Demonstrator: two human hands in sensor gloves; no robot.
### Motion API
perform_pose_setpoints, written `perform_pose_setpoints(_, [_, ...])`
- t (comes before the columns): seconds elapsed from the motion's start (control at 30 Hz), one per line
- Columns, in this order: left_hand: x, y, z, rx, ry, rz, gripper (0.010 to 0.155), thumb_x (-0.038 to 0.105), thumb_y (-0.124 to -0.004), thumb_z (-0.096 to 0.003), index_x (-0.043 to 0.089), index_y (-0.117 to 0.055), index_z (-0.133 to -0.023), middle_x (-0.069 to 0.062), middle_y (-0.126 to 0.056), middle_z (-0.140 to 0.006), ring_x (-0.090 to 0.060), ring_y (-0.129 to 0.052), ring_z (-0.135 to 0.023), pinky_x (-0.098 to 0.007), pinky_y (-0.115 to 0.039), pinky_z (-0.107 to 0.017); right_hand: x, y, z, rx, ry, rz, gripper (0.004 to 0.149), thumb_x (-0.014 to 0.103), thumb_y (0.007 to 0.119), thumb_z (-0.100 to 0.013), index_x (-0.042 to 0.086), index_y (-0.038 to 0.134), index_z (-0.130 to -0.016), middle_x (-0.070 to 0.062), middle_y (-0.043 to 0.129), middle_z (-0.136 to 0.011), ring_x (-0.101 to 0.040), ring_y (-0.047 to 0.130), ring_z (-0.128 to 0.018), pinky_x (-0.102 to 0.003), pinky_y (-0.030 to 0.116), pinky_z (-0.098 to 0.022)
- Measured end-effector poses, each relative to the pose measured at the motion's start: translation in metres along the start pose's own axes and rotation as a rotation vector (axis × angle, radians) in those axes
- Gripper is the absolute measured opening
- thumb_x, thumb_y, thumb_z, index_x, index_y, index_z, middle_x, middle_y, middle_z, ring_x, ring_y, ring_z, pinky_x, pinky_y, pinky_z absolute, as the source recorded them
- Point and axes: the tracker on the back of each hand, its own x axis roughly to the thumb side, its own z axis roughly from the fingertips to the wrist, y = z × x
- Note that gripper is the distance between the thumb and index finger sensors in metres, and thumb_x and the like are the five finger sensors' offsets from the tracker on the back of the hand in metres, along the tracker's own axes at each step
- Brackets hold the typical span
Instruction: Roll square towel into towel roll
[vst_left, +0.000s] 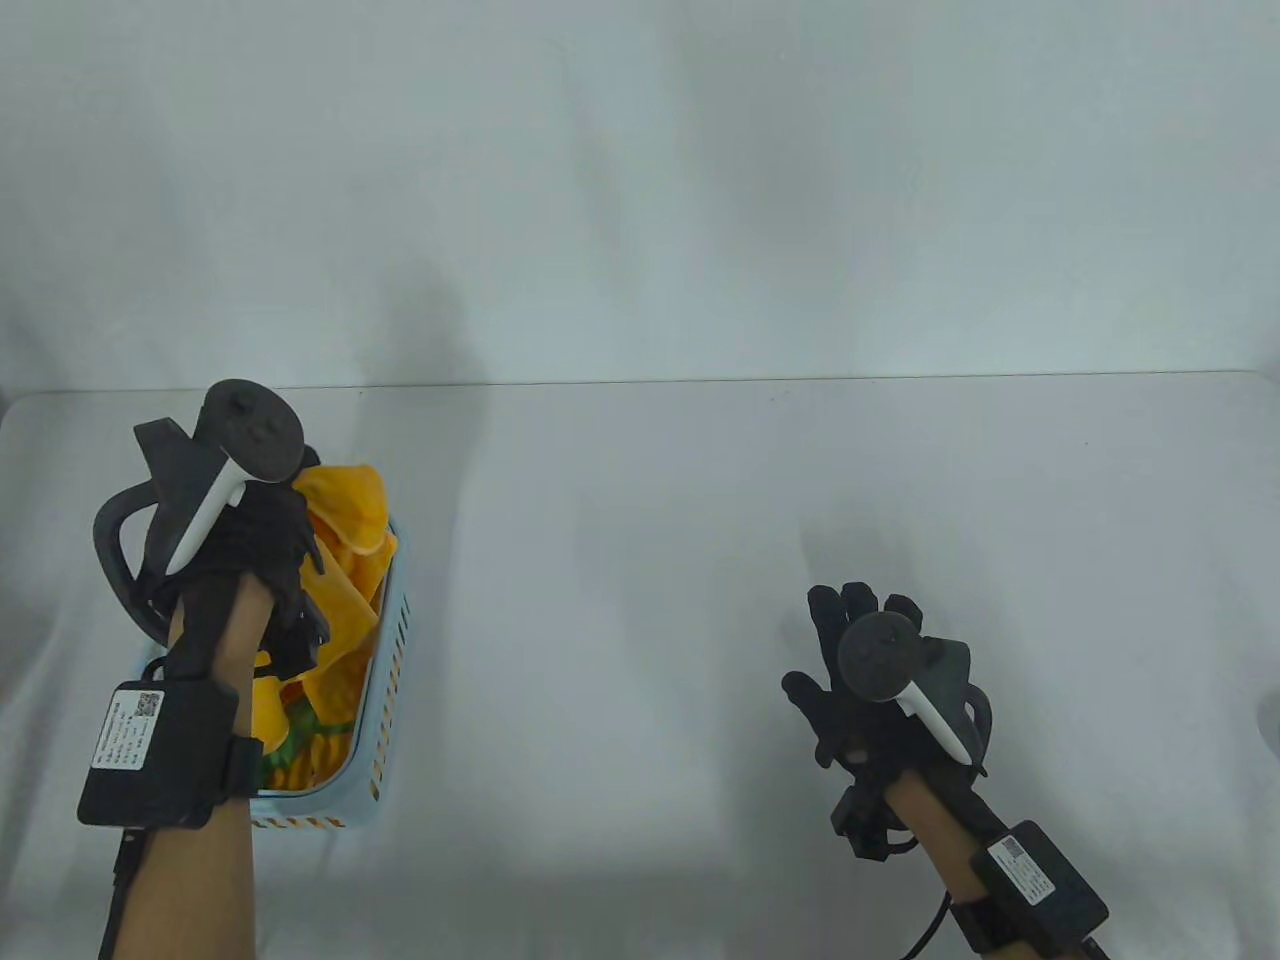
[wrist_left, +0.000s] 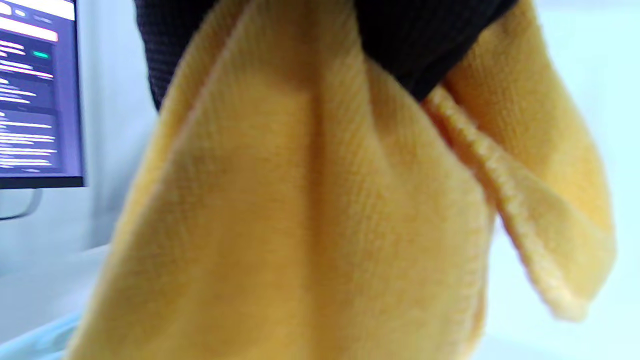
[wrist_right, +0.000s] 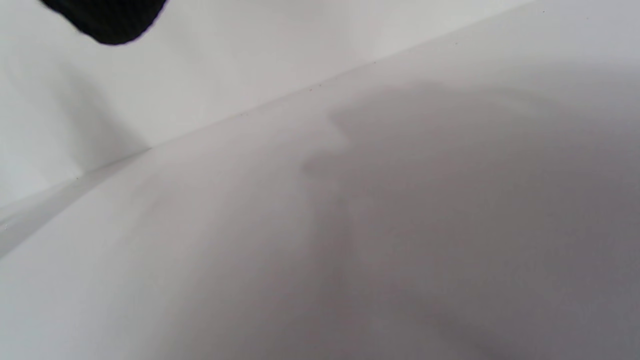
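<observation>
A yellow square towel (vst_left: 350, 545) hangs bunched from my left hand (vst_left: 275, 530), which grips its top above the light blue basket (vst_left: 390, 690) at the table's left. In the left wrist view the towel (wrist_left: 310, 215) fills the frame, and my gloved fingers (wrist_left: 415, 45) pinch its upper folds. My right hand (vst_left: 850, 650) is over the table at the right, fingers spread, holding nothing. In the right wrist view only one black fingertip (wrist_right: 107, 20) shows at the top left, above the bare table.
The basket holds more cloth, yellow with some green (vst_left: 300, 735). The white table (vst_left: 650, 600) spreads between basket and right hand, with its far edge against a white wall. A monitor (wrist_left: 37, 90) shows at the left in the left wrist view.
</observation>
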Motion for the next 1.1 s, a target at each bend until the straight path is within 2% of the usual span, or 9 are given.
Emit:
perform_pose_setpoints(0.17, [0.028,0.029,0.013,0.074,-0.129,0.189,0.047,0.025,-0.080,-0.0418,0.037,-0.080,-0.087,0.004,-0.087,-0.088,-0.013,-0.105,-0.048,-0.041,-0.087,-0.051,-0.001,0.001,-0.001,0.005,0.009,-0.001,0.080,0.063,0.066,-0.035,0.050,0.015,-0.096,0.015,0.012,-0.113,-0.032,0.009,-0.108,-0.063,0.021,-0.075])
perform_pose_setpoints(0.27, [0.047,0.039,0.022,0.106,-0.228,0.320,0.047,0.025,-0.080,-0.0422,0.037,-0.080,-0.088,0.005,-0.087,-0.089,-0.012,-0.105,-0.050,-0.041,-0.087,-0.052,-0.001,0.000,-0.001,0.007,0.012,-0.002,0.080,0.063,0.066,-0.035,0.050,0.015,-0.096,0.015,0.012,-0.113,-0.032,0.009,-0.108,-0.063,0.021,-0.075])
perform_pose_setpoints(0.4, [0.074,0.042,0.035,0.109,-0.353,0.497,0.047,0.026,-0.079,-0.0430,0.038,-0.078,-0.089,0.006,-0.085,-0.090,-0.011,-0.105,-0.053,-0.039,-0.086,-0.055,-0.001,0.000,-0.001,0.008,0.015,-0.002,0.080,0.063,0.066,-0.035,0.050,0.015,-0.096,0.015,0.012,-0.113,-0.032,0.008,-0.108,-0.063,0.021,-0.075])
perform_pose_setpoints(0.5, [0.098,0.042,0.045,0.070,-0.468,0.630,0.048,0.026,-0.078,-0.0437,0.039,-0.076,-0.089,0.007,-0.083,-0.091,-0.010,-0.105,-0.056,-0.038,-0.086,-0.057,-0.001,-0.001,-0.001,0.006,0.017,-0.004,0.080,0.063,0.066,-0.035,0.050,0.015,-0.096,0.015,0.012,-0.113,-0.032,0.008,-0.108,-0.063,0.021,-0.075])
perform_pose_setpoints(0.63, [0.125,0.041,0.058,0.034,-0.567,0.745,0.048,0.027,-0.077,-0.0445,0.040,-0.075,-0.090,0.008,-0.082,-0.093,-0.009,-0.105,-0.059,-0.037,-0.086,-0.059,-0.004,-0.004,-0.002,0.000,0.034,-0.022,0.080,0.063,0.066,-0.035,0.050,0.015,-0.096,0.015,0.012,-0.113,-0.032,0.008,-0.108,-0.063,0.021,-0.075])
perform_pose_setpoints(0.7, [0.136,0.038,0.062,0.014,-0.595,0.742,0.048,0.027,-0.077,-0.0446,0.040,-0.075,-0.090,0.008,-0.082,-0.093,-0.009,-0.104,-0.059,-0.037,-0.086,-0.059,-0.008,-0.006,-0.004,0.001,0.052,-0.039,0.080,0.063,0.066,-0.035,0.050,0.015,-0.096,0.015,0.012,-0.113,-0.032,0.008,-0.108,-0.063,0.021,-0.075])
perform_pose_setpoints(0.83, [0.153,0.018,0.060,-0.015,-0.582,0.670,0.048,0.027,-0.077,-0.0443,0.039,-0.075,-0.091,0.007,-0.082,-0.093,-0.009,-0.105,-0.058,-0.038,-0.086,-0.058,-0.020,-0.012,-0.008,-0.001,0.107,-0.094,0.079,0.061,0.066,-0.036,0.050,0.016,-0.096,0.015,0.012,-0.113,-0.031,0.008,-0.109,-0.063,0.020,-0.075])
perform_pose_setpoints(1.1, [0.165,-0.072,0.052,-0.189,-0.546,0.555,0.049,0.026,-0.078,-0.0433,0.037,-0.076,-0.091,0.005,-0.083,-0.092,-0.011,-0.105,-0.057,-0.039,-0.086,-0.056,-0.049,-0.020,-0.017,0.002,0.223,-0.165,0.076,0.056,0.068,-0.038,0.050,0.019,-0.096,0.015,0.013,-0.113,-0.031,0.008,-0.108,-0.063,0.019,-0.075])
